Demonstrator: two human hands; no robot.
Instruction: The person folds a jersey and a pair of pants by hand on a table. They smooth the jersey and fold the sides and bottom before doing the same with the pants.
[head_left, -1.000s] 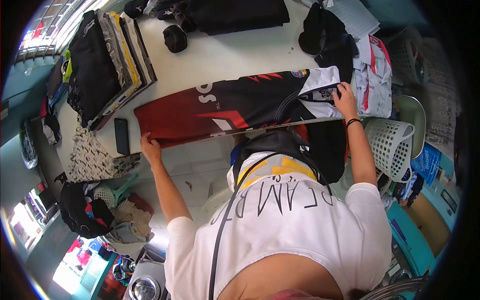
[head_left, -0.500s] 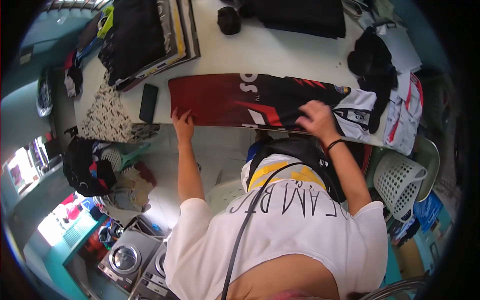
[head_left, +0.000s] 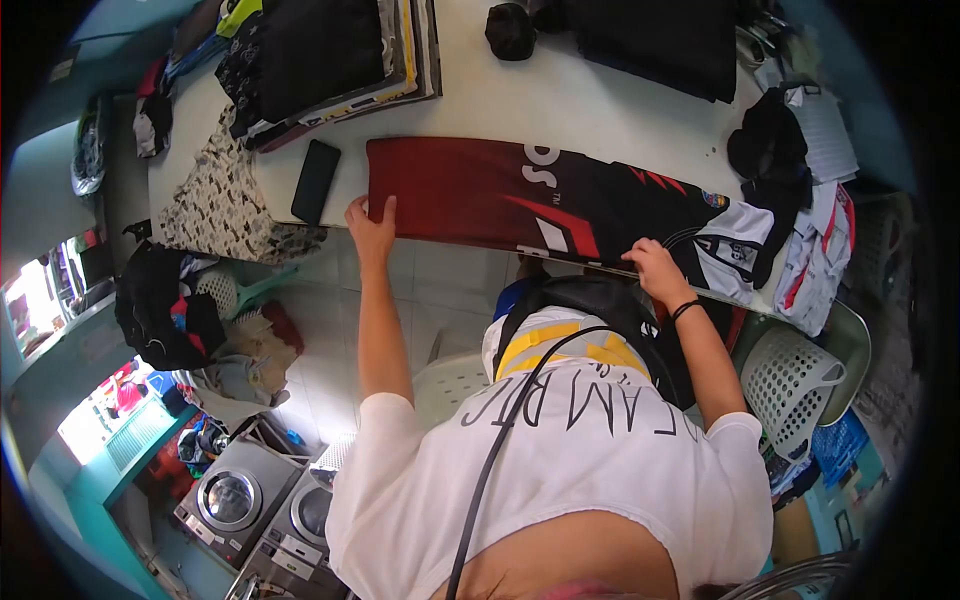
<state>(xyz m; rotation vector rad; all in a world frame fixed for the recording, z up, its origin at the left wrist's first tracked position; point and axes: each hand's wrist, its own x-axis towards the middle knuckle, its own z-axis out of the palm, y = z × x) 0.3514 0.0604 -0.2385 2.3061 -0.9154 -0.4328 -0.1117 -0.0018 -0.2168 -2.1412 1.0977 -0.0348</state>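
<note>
A long folded sports jersey (head_left: 450, 190), dark red at the left and black with red and white patches at the right, lies along the table's near edge. My left hand (head_left: 373, 230) is at its near left corner, thumb and fingers apart, touching the cloth. Along the near edge toward the right, my right hand (head_left: 657, 270) pinches the jersey, fingertips drawn together. A dark phone (head_left: 315, 182) lies just left of the jersey.
Folded dark clothes are stacked (head_left: 325, 50) at the far left of the white table (head_left: 470, 100). Black cloth (head_left: 655, 45) lies at the back, white-and-red garments (head_left: 812, 255) at the right. A white perforated basket (head_left: 790, 385) stands below. Patterned cloth (head_left: 220, 195) covers the left end.
My right hand has come down from above the jersey to its near edge and closed there. My left hand has shifted slightly at the corner. The camera view has turned a little.
</note>
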